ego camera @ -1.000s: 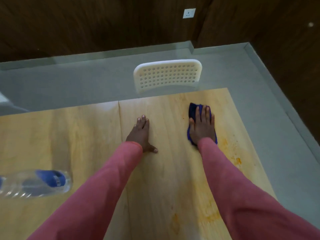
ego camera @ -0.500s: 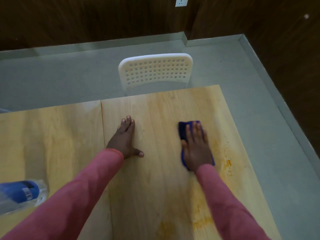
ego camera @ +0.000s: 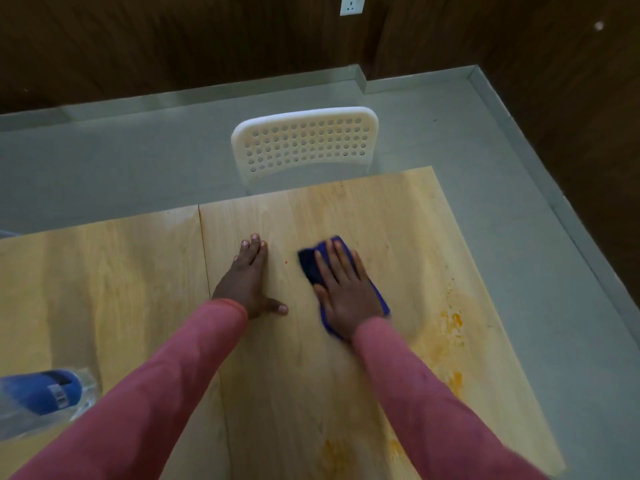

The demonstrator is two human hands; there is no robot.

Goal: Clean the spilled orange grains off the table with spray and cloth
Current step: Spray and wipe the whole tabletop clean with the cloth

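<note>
My right hand (ego camera: 346,289) presses flat, fingers straight, on a dark blue cloth (ego camera: 310,266) in the middle of the light wooden table (ego camera: 104,289). My left hand (ego camera: 247,278) rests flat on the wood just left of it, thumb spread out. Orange smears and grains (ego camera: 450,323) streak the table to the right of the cloth and run down toward the near edge (ego camera: 332,452). A clear bottle with a blue label (ego camera: 41,396) lies on its side at the lower left, partly hidden by my left sleeve.
A white perforated chair (ego camera: 304,143) stands against the table's far edge. Grey floor (ego camera: 519,237) surrounds the table's right edge. A dark wooden wall with a white socket (ego camera: 352,4) stands behind.
My right hand has slid the cloth toward me and to the left, closer to my left hand. My left hand has stayed flat on the table.
</note>
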